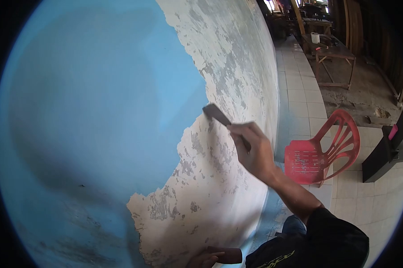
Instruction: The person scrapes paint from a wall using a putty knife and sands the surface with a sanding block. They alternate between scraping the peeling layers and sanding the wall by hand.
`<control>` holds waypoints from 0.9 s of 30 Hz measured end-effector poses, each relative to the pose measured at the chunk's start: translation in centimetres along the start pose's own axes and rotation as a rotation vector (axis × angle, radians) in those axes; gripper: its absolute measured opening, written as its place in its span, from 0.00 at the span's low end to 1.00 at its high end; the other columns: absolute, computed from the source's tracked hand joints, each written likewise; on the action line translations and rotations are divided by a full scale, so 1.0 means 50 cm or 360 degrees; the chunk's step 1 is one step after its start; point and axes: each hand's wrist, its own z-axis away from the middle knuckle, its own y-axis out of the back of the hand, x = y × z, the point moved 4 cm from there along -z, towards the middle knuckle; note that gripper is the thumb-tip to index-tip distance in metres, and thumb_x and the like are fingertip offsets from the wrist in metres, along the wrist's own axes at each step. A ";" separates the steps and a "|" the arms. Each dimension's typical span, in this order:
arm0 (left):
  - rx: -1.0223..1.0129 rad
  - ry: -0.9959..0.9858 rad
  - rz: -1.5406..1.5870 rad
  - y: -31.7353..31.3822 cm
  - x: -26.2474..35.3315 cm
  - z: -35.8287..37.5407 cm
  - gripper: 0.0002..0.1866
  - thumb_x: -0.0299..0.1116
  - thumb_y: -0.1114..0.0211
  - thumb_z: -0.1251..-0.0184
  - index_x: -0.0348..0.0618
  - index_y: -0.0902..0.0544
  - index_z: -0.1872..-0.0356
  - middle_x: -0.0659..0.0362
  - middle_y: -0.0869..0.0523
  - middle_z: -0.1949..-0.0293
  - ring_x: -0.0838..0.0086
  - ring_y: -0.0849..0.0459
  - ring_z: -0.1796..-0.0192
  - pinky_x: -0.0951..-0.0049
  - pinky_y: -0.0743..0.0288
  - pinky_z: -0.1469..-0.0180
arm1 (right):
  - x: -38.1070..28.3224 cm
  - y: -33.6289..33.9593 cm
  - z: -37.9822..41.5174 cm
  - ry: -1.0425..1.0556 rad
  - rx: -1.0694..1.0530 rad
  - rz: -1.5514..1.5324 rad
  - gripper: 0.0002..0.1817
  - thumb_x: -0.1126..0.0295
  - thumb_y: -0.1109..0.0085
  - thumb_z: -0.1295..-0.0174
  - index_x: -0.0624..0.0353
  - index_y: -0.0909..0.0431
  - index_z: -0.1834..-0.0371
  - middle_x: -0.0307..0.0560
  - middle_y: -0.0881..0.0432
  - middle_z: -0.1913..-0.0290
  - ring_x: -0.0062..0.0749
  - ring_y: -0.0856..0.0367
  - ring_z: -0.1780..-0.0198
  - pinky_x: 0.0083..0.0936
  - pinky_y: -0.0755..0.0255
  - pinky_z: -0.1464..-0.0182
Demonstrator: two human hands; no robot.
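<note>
Head view: right hand (254,154) raised, gripping scraper (217,114) against wall (98,111); left hand's (204,259) grip unclear.

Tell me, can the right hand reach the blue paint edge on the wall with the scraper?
Probably yes. The right hand holds the scraper, its blade already at the blue paint edge on the wall; nothing blocks it.

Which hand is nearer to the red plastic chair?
Right. The right hand, gripping the scraper against the wall, is just beside the red plastic chair; the left hand sits lower, farther away.
</note>
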 end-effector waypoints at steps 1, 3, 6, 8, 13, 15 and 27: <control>0.0009 0.0010 -0.0022 0.000 0.009 0.004 0.18 0.38 0.44 0.23 0.31 0.14 0.52 0.46 0.15 0.47 0.55 0.20 0.42 0.60 0.31 0.35 | 0.003 -0.005 -0.004 0.0007 0.0032 0.0018 0.09 0.78 0.38 0.33 0.59 0.17 0.51 0.48 0.15 0.54 0.35 0.16 0.72 0.27 0.23 0.70; 0.0003 -0.0021 -0.0053 0.005 0.002 -0.001 0.19 0.38 0.45 0.23 0.31 0.14 0.52 0.46 0.15 0.47 0.55 0.20 0.42 0.60 0.31 0.35 | 0.003 -0.010 -0.001 -0.0020 0.0010 -0.0012 0.09 0.79 0.38 0.33 0.59 0.17 0.52 0.48 0.15 0.55 0.35 0.16 0.72 0.27 0.23 0.70; 0.0027 -0.0078 -0.0108 0.002 -0.022 0.011 0.19 0.38 0.46 0.22 0.31 0.14 0.52 0.46 0.15 0.47 0.56 0.20 0.41 0.60 0.31 0.35 | -0.016 -0.003 0.024 -0.0037 -0.0043 -0.0058 0.09 0.79 0.39 0.33 0.59 0.17 0.52 0.48 0.16 0.56 0.36 0.16 0.71 0.28 0.23 0.70; 0.0047 -0.0156 -0.0093 -0.001 -0.028 0.004 0.19 0.38 0.46 0.22 0.31 0.14 0.52 0.46 0.15 0.47 0.56 0.20 0.41 0.60 0.31 0.35 | -0.013 -0.001 0.015 -0.0019 -0.0026 -0.0062 0.09 0.80 0.39 0.33 0.59 0.17 0.52 0.48 0.16 0.57 0.36 0.16 0.70 0.28 0.23 0.69; 0.0011 -0.0101 -0.0034 -0.003 -0.053 0.003 0.20 0.39 0.46 0.22 0.31 0.14 0.51 0.46 0.15 0.47 0.55 0.19 0.42 0.61 0.31 0.35 | -0.002 -0.004 0.003 -0.0030 -0.0010 -0.0051 0.11 0.80 0.38 0.34 0.58 0.16 0.50 0.48 0.15 0.57 0.38 0.14 0.68 0.29 0.22 0.68; -0.0009 -0.0156 -0.0140 0.001 -0.025 0.010 0.20 0.39 0.45 0.22 0.31 0.14 0.51 0.46 0.15 0.47 0.55 0.19 0.43 0.61 0.31 0.35 | -0.008 0.001 0.020 0.0018 -0.0026 -0.0033 0.11 0.80 0.39 0.34 0.58 0.17 0.50 0.48 0.16 0.58 0.41 0.14 0.68 0.31 0.22 0.68; -0.0010 -0.0047 0.0061 -0.002 -0.030 0.007 0.20 0.41 0.44 0.21 0.31 0.14 0.50 0.47 0.14 0.47 0.58 0.18 0.43 0.62 0.30 0.35 | 0.001 -0.021 -0.003 -0.0026 0.0051 0.0063 0.11 0.77 0.40 0.32 0.58 0.16 0.49 0.50 0.17 0.57 0.47 0.14 0.67 0.37 0.21 0.67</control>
